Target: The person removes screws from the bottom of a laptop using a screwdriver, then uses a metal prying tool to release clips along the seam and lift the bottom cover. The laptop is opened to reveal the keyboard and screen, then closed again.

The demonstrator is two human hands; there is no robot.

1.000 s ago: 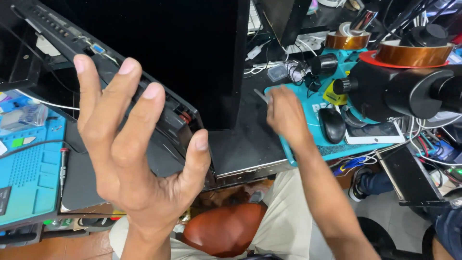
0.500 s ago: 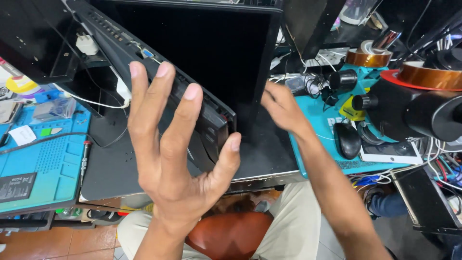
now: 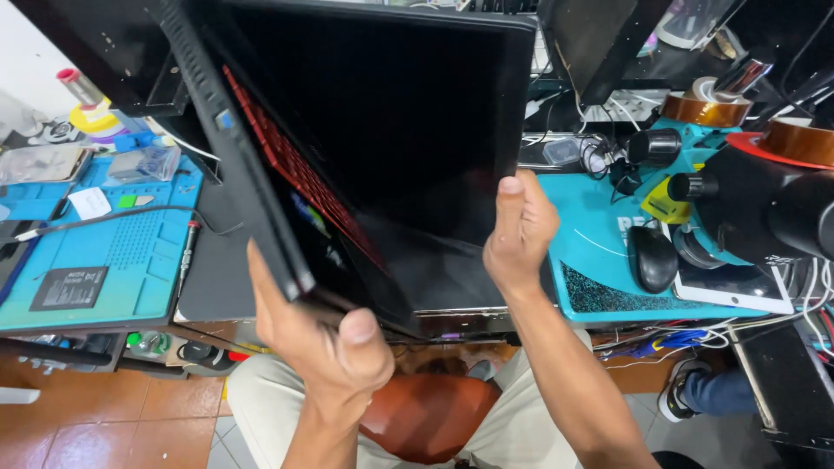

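A black laptop (image 3: 382, 130) with a red-lit keyboard is held up on its side, partly open, over the workbench. My left hand (image 3: 321, 339) grips the lower corner of its base, thumb in front. My right hand (image 3: 519, 227) clasps the right edge of the dark screen lid, thumb pointing up. The laptop fills the middle of the view and hides much of the bench behind it.
A blue work mat (image 3: 95, 252) with a screwdriver (image 3: 185, 252) and small parts lies at left. At right, a teal mat (image 3: 591, 260) carries a black mouse (image 3: 651, 258), a microscope (image 3: 764, 208) and tape rolls (image 3: 708, 108). A brown stool seat (image 3: 426, 412) sits below.
My left hand, open and empty in the air before, has closed on the laptop's base. My right hand left the teal mat and took the screen edge. The laptop now stands lifted and tilted.
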